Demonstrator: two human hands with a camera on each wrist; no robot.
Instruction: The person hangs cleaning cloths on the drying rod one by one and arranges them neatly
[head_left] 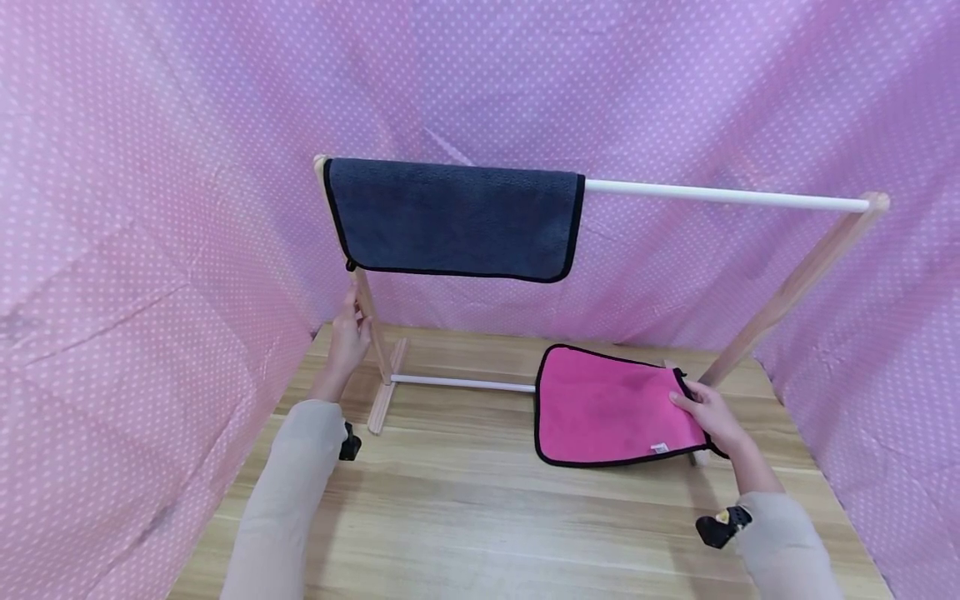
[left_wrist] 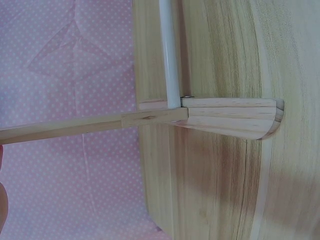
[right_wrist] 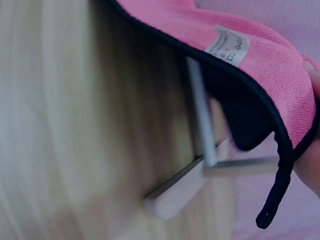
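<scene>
A pink towel [head_left: 611,404] with black edging hangs in front of the rack's right side. My right hand [head_left: 708,412] pinches it by its right edge, thumb on the pink face. Up close in the right wrist view, the towel [right_wrist: 280,75] shows a white label and a black cord loop. At the other end, my left hand [head_left: 351,333] holds the left wooden post [head_left: 372,325] of the drying rack below the upper bar. Only fingertips [left_wrist: 2,205] of that hand show in the left wrist view. A dark grey towel [head_left: 453,221] drapes over the left half of the upper white bar [head_left: 723,196].
The right post [head_left: 795,292] leans outward toward its top. A lower white bar [head_left: 461,383] joins the wooden feet, including the left foot [head_left: 380,408], on a wood-grain table [head_left: 480,517]. Pink dotted cloth [head_left: 525,83] surrounds the back and sides.
</scene>
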